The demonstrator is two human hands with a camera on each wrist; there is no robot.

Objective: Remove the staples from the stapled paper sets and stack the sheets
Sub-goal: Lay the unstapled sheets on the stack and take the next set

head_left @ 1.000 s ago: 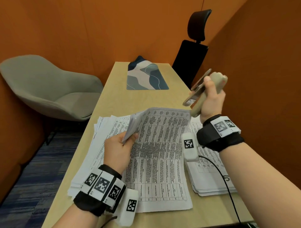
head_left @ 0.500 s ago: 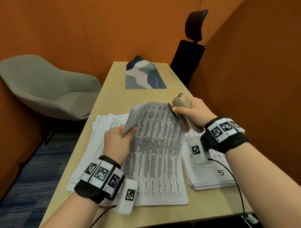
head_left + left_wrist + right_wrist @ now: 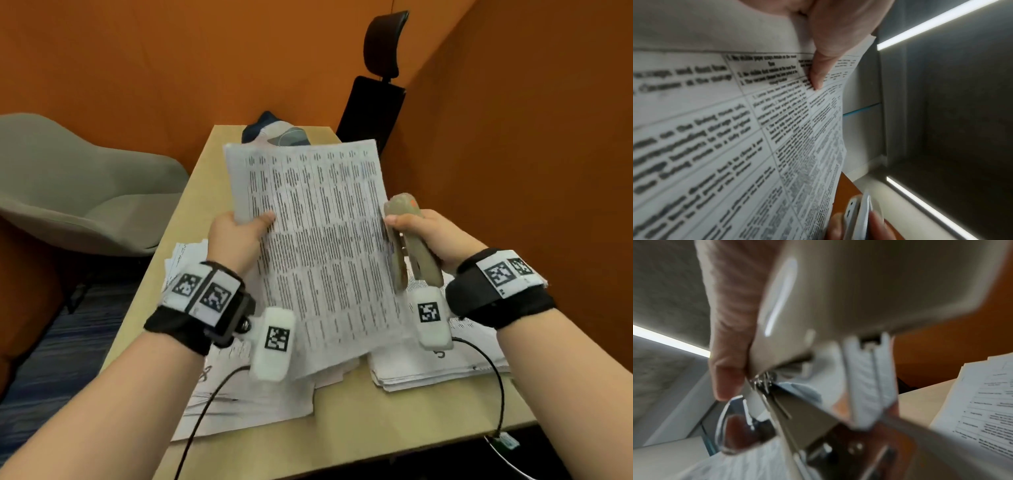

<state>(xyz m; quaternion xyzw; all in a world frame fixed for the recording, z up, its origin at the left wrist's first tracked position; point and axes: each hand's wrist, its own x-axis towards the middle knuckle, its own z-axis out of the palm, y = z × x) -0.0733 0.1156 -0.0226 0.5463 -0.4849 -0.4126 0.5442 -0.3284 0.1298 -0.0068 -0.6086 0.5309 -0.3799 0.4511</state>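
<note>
A printed paper set [image 3: 318, 246] is held up off the table, tilted toward me. My left hand [image 3: 239, 233] pinches its left edge, thumb on the front; in the left wrist view the thumb [image 3: 818, 73] presses on the printed sheet [image 3: 735, 129]. My right hand [image 3: 431, 236] grips a beige stapler [image 3: 407, 246] whose nose sits at the set's right edge. The right wrist view is blurred and shows the stapler [image 3: 838, 305] body and metal jaw over paper. The staple itself is not visible.
A loose spread of sheets [image 3: 239, 394] lies on the wooden table [image 3: 376, 428] under my left arm, and a neater stack [image 3: 438, 370] lies at the right. A patterned mat [image 3: 277, 133] is at the far end. A grey chair [image 3: 85, 185] stands left, a black chair [image 3: 373, 109] behind.
The paper set has been lifted off the table and tilted up by my left hand. My right hand came down with the stapler and now stays at the set's right edge.
</note>
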